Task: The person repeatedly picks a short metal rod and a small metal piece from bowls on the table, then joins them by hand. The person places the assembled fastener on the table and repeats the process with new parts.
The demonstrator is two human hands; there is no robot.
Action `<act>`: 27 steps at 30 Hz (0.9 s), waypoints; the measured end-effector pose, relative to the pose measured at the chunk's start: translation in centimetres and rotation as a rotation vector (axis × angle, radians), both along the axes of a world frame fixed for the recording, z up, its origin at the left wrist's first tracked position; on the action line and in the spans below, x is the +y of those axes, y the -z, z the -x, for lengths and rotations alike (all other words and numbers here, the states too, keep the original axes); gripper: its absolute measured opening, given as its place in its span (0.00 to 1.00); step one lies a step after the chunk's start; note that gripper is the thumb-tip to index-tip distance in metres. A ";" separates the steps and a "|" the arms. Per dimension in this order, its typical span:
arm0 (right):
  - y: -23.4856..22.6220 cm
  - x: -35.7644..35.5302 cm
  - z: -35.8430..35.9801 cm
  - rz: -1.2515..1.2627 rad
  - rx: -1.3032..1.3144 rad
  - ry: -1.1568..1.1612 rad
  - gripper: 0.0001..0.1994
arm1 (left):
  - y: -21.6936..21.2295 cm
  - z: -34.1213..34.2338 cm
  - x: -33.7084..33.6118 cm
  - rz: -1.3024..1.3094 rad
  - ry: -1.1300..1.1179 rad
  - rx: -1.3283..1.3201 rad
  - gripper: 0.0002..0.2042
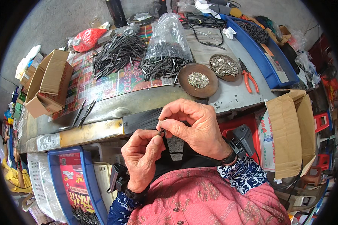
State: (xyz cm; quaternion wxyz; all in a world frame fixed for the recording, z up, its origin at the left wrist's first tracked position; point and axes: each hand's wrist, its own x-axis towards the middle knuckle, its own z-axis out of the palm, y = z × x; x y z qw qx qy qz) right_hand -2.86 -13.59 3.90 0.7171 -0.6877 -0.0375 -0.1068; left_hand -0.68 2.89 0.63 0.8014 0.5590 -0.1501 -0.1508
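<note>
In front of my chest, just off the near edge of the workbench (112,108), my two hands meet fingertip to fingertip. My left hand (142,159) is closed, its thumb and forefinger pinching a small black piece (161,132). Above it, my right hand (193,125) is closed too, thumb against forefinger at the top of the piece; whatever it pinches is too small to make out. Beyond my hands, a round brown dish (183,77) holds a heap of tiny silvery parts. Several slim black pieces (87,113) lie to the left near the bench edge.
Black strips (118,52) are heaped at the back beside a clear plastic bag (169,35) of more. A second dish (234,78), red-handled pliers (248,78) and a blue tray (259,62) are at right. Cardboard boxes (56,77) flank the bench; a blue crate (54,180) stands lower left.
</note>
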 end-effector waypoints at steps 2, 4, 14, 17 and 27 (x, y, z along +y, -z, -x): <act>0.0 0.0 0.1 -0.004 -0.002 -0.004 0.06 | -0.1 0.0 -0.1 -0.008 -0.005 -0.011 0.06; 0.1 -0.1 0.1 -0.013 0.010 -0.006 0.05 | -0.1 0.1 -0.1 -0.008 -0.005 -0.011 0.06; 0.3 -0.3 0.0 -0.078 0.026 -0.038 0.04 | 0.2 0.3 -0.3 -0.053 -0.032 -0.058 0.06; 0.2 -0.5 0.0 -0.086 0.048 -0.057 0.04 | 0.2 0.3 -0.3 -0.029 -0.022 -0.062 0.06; 0.1 -0.8 0.2 -0.154 0.022 -0.100 0.03 | -0.1 0.4 -0.7 0.030 0.014 -0.058 0.07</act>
